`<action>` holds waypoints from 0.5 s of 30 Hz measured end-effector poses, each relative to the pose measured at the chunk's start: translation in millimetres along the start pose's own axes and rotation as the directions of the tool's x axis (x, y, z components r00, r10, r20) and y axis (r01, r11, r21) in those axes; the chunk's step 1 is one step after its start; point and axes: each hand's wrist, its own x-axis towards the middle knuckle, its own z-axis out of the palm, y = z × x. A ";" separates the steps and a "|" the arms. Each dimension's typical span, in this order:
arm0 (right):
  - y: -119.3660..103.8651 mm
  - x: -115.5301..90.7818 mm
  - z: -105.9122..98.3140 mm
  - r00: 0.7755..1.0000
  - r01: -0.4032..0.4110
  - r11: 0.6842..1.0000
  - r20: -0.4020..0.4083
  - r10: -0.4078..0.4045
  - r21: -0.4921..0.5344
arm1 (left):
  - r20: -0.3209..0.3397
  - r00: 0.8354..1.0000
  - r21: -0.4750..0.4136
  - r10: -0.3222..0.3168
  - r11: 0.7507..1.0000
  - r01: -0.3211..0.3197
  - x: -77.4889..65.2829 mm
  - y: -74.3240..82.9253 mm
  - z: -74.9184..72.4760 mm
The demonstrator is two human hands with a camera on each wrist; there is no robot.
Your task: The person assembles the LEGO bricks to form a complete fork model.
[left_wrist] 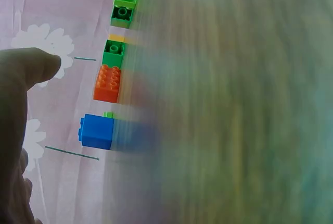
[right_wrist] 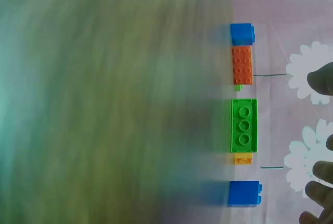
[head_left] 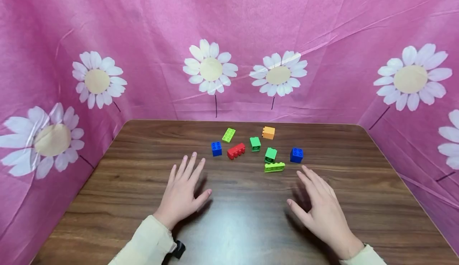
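Note:
My left hand (head_left: pixel 182 193) is spread over the wooden table with its fingers straight, holding nothing. Closest to it are a blue toy brick (head_left: pixel 216 148) and a red brick (head_left: pixel 236 151) lying on its side. On the other side, my right hand (head_left: pixel 322 209) hovers with relaxed fingers, also holding nothing. Just beyond its fingertips stands a second blue brick (head_left: pixel 296 155). A lime brick (head_left: pixel 274 167) lies on its side in front of a green brick (head_left: pixel 270 154). Another green brick (head_left: pixel 255 144), an orange brick (head_left: pixel 268 132) and a lime brick (head_left: pixel 228 135) sit farther back.
The dark wooden table (head_left: pixel 143 161) ends at a pink curtain (head_left: pixel 150 38) printed with white daisies, which hangs behind it and along both sides. A black band (head_left: pixel 178 250) shows at the left sleeve (head_left: pixel 147 241).

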 end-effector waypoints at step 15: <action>-10.1 9.8 15.6 0.998 -0.042 0.992 -0.050 0.048 0.122 | -0.033 0.999 -0.103 -0.041 0.994 0.038 3.5 1.7 10.3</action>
